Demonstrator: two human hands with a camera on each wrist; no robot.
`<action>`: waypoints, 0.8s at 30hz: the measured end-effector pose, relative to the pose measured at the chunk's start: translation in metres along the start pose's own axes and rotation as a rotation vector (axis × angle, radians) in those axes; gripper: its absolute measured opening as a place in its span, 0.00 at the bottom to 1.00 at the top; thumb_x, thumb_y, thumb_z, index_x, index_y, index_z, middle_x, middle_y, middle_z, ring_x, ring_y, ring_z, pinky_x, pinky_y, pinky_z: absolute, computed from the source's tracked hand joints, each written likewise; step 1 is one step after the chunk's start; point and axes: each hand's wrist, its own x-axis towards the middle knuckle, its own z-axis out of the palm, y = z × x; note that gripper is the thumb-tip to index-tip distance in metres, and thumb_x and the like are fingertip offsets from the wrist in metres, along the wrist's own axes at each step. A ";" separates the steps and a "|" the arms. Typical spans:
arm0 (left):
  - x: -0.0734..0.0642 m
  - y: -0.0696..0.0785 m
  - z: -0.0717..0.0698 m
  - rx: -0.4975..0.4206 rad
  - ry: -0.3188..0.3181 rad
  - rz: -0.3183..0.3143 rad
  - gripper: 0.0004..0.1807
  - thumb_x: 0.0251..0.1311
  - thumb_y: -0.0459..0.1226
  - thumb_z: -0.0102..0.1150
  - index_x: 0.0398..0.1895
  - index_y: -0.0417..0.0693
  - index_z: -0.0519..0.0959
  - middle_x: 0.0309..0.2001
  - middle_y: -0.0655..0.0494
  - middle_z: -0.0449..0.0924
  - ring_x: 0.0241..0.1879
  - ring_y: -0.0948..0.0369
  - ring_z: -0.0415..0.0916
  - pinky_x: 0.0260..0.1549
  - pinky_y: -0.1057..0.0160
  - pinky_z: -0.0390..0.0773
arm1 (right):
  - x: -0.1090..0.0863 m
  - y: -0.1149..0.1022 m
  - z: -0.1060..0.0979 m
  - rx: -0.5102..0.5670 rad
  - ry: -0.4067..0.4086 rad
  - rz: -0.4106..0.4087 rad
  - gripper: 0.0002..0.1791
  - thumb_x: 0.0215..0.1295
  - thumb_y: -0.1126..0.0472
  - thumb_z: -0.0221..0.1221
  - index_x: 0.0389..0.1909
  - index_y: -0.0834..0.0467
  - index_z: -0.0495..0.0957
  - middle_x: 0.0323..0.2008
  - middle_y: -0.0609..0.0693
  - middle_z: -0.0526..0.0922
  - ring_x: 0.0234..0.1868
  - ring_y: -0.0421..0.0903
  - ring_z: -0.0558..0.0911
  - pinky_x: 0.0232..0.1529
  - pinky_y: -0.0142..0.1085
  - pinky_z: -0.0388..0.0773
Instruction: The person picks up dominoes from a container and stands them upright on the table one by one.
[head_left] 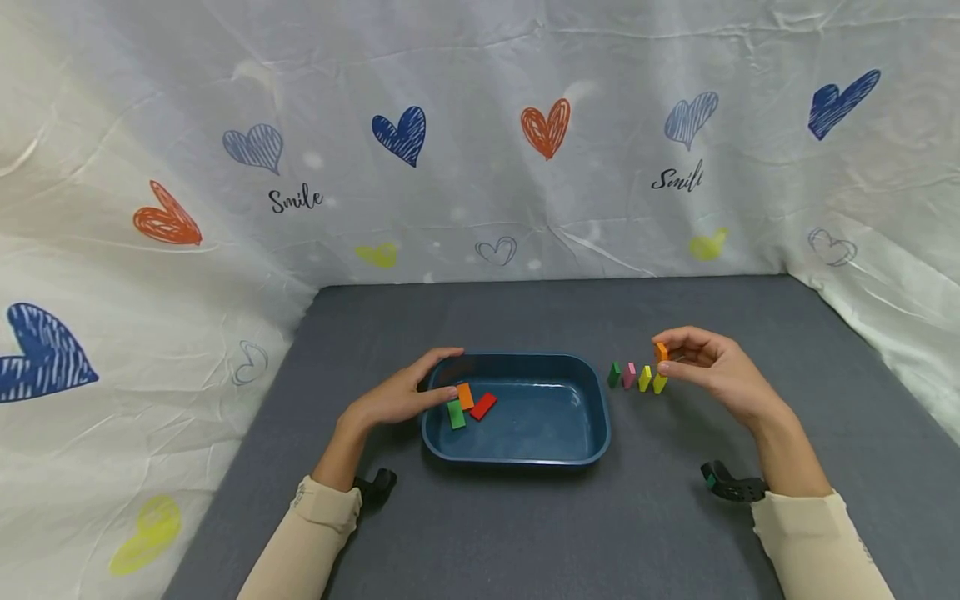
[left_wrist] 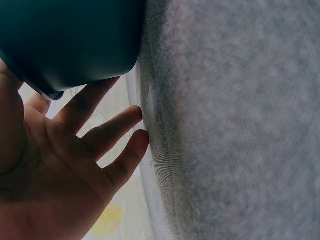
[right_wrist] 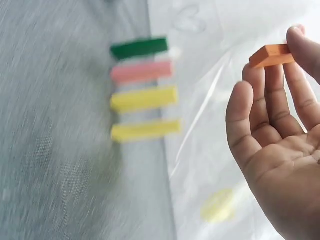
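Note:
My left hand holds the blue tray at its left end, the thumb over the rim and the other fingers along the outside. In the left wrist view the fingers spread below the tray's wall. My right hand pinches an orange domino block between thumb and fingertips, above the table. Beside it a row of blocks stands on end: a green block, a pink block, a yellow block and another yellow block nearest the hand.
Inside the tray's left part lie an orange block, a green block and a red block. The grey table ends at a white curtain printed with hearts, which also hangs along both sides.

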 end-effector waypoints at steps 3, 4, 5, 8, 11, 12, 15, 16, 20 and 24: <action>-0.001 0.000 0.000 0.000 -0.002 0.003 0.36 0.72 0.53 0.58 0.79 0.71 0.55 0.81 0.58 0.51 0.81 0.46 0.48 0.72 0.30 0.57 | -0.005 0.009 -0.005 -0.045 0.037 0.016 0.17 0.71 0.64 0.63 0.58 0.61 0.78 0.46 0.42 0.84 0.45 0.39 0.83 0.45 0.32 0.83; -0.001 0.000 0.000 0.001 -0.002 0.003 0.36 0.72 0.53 0.58 0.79 0.71 0.55 0.81 0.58 0.51 0.81 0.46 0.48 0.72 0.30 0.57 | -0.006 0.012 -0.007 -0.062 0.044 0.023 0.17 0.71 0.63 0.63 0.58 0.61 0.78 0.46 0.43 0.84 0.46 0.40 0.83 0.45 0.32 0.83; -0.001 0.000 0.000 0.001 -0.003 0.005 0.36 0.72 0.53 0.57 0.79 0.70 0.55 0.81 0.58 0.51 0.81 0.46 0.48 0.71 0.30 0.57 | -0.007 0.015 -0.009 -0.083 0.052 0.031 0.17 0.71 0.62 0.64 0.58 0.61 0.78 0.47 0.44 0.84 0.46 0.40 0.83 0.45 0.32 0.83; -0.001 0.001 -0.001 0.003 -0.002 0.006 0.36 0.72 0.52 0.58 0.79 0.70 0.56 0.81 0.57 0.51 0.81 0.45 0.48 0.71 0.30 0.57 | -0.010 0.024 -0.015 -0.125 0.079 0.062 0.18 0.70 0.60 0.65 0.57 0.60 0.78 0.47 0.45 0.84 0.47 0.39 0.83 0.45 0.33 0.83; -0.001 0.001 0.000 0.000 -0.001 0.003 0.36 0.72 0.52 0.58 0.79 0.69 0.56 0.81 0.58 0.51 0.81 0.46 0.48 0.72 0.30 0.57 | -0.011 0.030 -0.021 -0.162 0.089 0.091 0.20 0.70 0.59 0.65 0.58 0.62 0.76 0.46 0.43 0.83 0.46 0.37 0.83 0.44 0.32 0.83; -0.001 0.001 0.000 -0.004 -0.002 0.004 0.36 0.72 0.52 0.57 0.79 0.69 0.56 0.81 0.58 0.51 0.81 0.46 0.47 0.72 0.30 0.56 | -0.011 0.032 -0.022 -0.171 0.089 0.104 0.21 0.70 0.58 0.65 0.58 0.63 0.76 0.45 0.42 0.83 0.46 0.37 0.83 0.44 0.33 0.83; -0.001 0.002 0.000 -0.008 0.001 0.001 0.36 0.73 0.52 0.57 0.79 0.70 0.56 0.81 0.59 0.51 0.81 0.46 0.47 0.72 0.31 0.57 | -0.010 0.038 -0.026 -0.208 0.075 0.145 0.23 0.69 0.57 0.66 0.58 0.65 0.75 0.46 0.42 0.83 0.44 0.35 0.82 0.42 0.33 0.82; -0.001 0.002 0.000 -0.009 0.001 0.001 0.36 0.72 0.52 0.58 0.79 0.70 0.56 0.81 0.58 0.51 0.81 0.46 0.47 0.72 0.31 0.57 | -0.009 0.040 -0.027 -0.219 0.064 0.157 0.24 0.68 0.57 0.67 0.58 0.65 0.75 0.46 0.44 0.83 0.44 0.34 0.82 0.42 0.32 0.82; -0.001 0.002 0.000 0.001 0.001 0.010 0.36 0.73 0.52 0.57 0.79 0.69 0.55 0.81 0.57 0.51 0.81 0.45 0.48 0.71 0.30 0.58 | -0.006 0.049 -0.028 -0.249 0.003 0.186 0.23 0.68 0.58 0.67 0.58 0.65 0.76 0.47 0.52 0.82 0.44 0.34 0.82 0.42 0.32 0.82; -0.001 0.002 0.000 0.003 -0.003 0.015 0.36 0.73 0.52 0.57 0.79 0.67 0.55 0.81 0.56 0.51 0.81 0.44 0.48 0.71 0.30 0.58 | -0.003 0.053 -0.027 -0.255 -0.045 0.191 0.21 0.68 0.59 0.67 0.56 0.65 0.76 0.47 0.58 0.82 0.43 0.36 0.83 0.42 0.34 0.83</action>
